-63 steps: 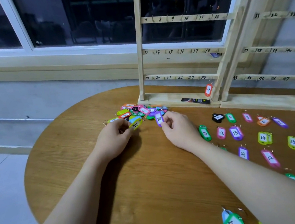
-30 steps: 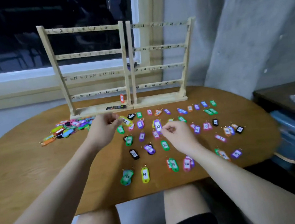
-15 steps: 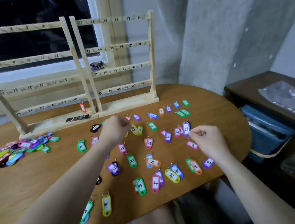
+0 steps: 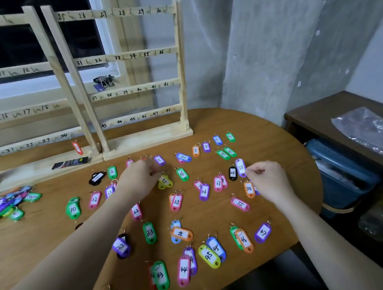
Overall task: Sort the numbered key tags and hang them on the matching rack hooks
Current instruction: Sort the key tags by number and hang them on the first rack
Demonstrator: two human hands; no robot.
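Purple tag 28 [image 4: 240, 167] pinched in right hand [image 4: 268, 181] beside black tag 28 [image 4: 232, 173]; left hand [image 4: 139, 181] curled by yellow tag 15 [image 4: 165, 181], grip unclear.

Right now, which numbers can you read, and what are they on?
"25" to "30": top rail of the right rack
"28": purple tag pinched by the right hand
"33": green tag
"10": green tag
Black strip on rack base: unreadable

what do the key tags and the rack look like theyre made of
Key tags: likely glossy coloured plastic, with white, probably paper, inserts bearing handwritten numbers and small metal rings. Rack: pale unfinished-looking wood, visible grain, numbers inked on the rails.
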